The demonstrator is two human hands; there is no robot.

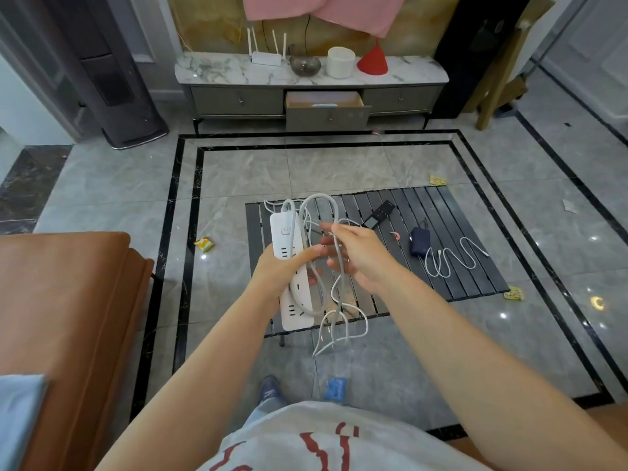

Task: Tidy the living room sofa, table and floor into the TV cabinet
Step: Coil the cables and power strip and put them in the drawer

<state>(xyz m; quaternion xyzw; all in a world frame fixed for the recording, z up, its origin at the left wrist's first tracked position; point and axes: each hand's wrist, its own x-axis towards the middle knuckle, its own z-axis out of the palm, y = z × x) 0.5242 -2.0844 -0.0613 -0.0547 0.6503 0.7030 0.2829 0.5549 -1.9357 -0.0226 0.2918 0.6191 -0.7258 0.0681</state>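
My left hand (283,271) grips a white power strip (289,239) held upright over the near edge of the black slatted table (475,266). My right hand (356,256) pinches the strip's grey-white cord (326,202), which loops above the hands and dangles in coils below. On the table lie a black remote (379,214), a dark blue pouch (419,241), a white charging cable (448,260) and a small pink item (395,236). The TV cabinet (238,102) stands at the far wall with its middle drawer (324,103) pulled open.
Snack wrappers lie on the floor (204,244) (438,180) (513,294), plus a white scrap (570,206) and a blue item (334,389) near my feet. A brown sofa (68,300) fills the left. A router (266,57), bowl, white pot and red cone sit on the cabinet top.
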